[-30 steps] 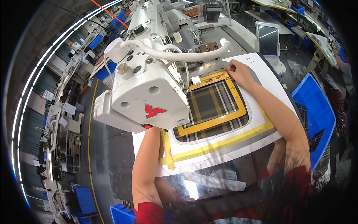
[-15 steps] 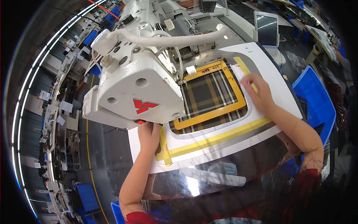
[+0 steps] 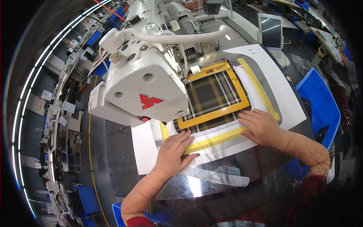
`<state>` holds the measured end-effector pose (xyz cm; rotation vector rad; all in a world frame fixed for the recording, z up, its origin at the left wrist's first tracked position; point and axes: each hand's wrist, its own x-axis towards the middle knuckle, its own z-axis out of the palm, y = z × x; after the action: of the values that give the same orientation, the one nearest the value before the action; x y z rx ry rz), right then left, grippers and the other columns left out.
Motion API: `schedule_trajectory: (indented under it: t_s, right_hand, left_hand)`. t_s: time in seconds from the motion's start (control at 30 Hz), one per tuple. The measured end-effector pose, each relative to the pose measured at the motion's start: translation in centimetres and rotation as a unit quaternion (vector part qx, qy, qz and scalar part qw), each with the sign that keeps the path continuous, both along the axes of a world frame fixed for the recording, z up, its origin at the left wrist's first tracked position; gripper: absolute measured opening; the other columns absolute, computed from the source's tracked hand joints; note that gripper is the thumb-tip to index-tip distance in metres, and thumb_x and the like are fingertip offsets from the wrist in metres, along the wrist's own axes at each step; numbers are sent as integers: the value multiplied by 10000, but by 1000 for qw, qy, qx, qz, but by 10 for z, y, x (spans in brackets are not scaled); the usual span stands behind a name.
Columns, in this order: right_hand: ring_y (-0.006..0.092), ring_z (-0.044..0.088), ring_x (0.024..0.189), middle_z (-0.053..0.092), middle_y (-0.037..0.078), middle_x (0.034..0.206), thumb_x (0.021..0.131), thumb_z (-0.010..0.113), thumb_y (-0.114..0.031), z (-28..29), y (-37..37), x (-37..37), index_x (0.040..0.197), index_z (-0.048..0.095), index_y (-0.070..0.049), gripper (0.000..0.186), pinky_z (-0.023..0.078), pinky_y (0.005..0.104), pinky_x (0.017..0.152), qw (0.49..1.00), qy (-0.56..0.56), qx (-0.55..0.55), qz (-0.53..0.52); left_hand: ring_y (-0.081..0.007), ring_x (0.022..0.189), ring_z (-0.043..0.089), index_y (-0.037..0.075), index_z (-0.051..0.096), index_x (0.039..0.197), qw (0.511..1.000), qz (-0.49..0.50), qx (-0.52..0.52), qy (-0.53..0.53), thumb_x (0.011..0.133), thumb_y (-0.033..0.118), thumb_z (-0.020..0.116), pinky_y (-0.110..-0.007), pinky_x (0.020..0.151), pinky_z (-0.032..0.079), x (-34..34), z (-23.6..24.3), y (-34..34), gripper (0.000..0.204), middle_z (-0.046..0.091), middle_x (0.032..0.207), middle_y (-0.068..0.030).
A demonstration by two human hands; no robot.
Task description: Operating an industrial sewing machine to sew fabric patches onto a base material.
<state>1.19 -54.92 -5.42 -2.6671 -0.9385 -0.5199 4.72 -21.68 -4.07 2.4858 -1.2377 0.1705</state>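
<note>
My left hand [image 3: 173, 154] lies with fingers stretched out on the near left part of a template edged with yellow tape [image 3: 215, 141]. Its fingertips reach the near edge of a dark plaid fabric piece [image 3: 211, 92]. Flat on the near right side rests my right hand [image 3: 262, 128], fingers spread, the tips beside the fabric's corner. Over the plaid fabric sits a yellow rectangular frame [image 3: 213, 116] with handwritten marks. To the left, a white sewing machine head [image 3: 147, 83] overhangs the frame's left side and hides part of the template. Neither hand grips anything.
White paper [image 3: 291, 102] lies under the template on a dark glossy table [image 3: 242, 166]. A clear strip [image 3: 217, 178] lies near the front edge. At the right are a blue bin [image 3: 321, 104] and a screen [image 3: 270, 32]. A white curved tube [image 3: 177, 39] spans the machine's top.
My left hand has come away from under the machine head, nearer and rightward onto the template. My right hand has left the far right tape and moved down to the near right; both are now flat.
</note>
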Motion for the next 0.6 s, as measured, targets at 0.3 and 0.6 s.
schedule_trajectory:
  t_s: [0.3,0.6]
  right_hand:
    - [316,640,1038,660,196,1104,853,662,-282,1,1,-1,1021,644,14,341,494,405,904,999,-25,-34,-11]
    - [316,651,1007,667,200,1070,863,650,-293,0,5,-4,1003,639,40,361,508,372,887,997,-59,-44,-9]
  left_hand:
    - [-273,1152,569,63,593,1147,1000,3,4,-7,765,288,741,-398,956,442,1,-1,0,467,577,1277,-107]
    - [-281,1163,563,73,592,1156,1000,-2,25,-3,762,284,738,-410,970,429,0,-2,3,471,575,1289,-112]
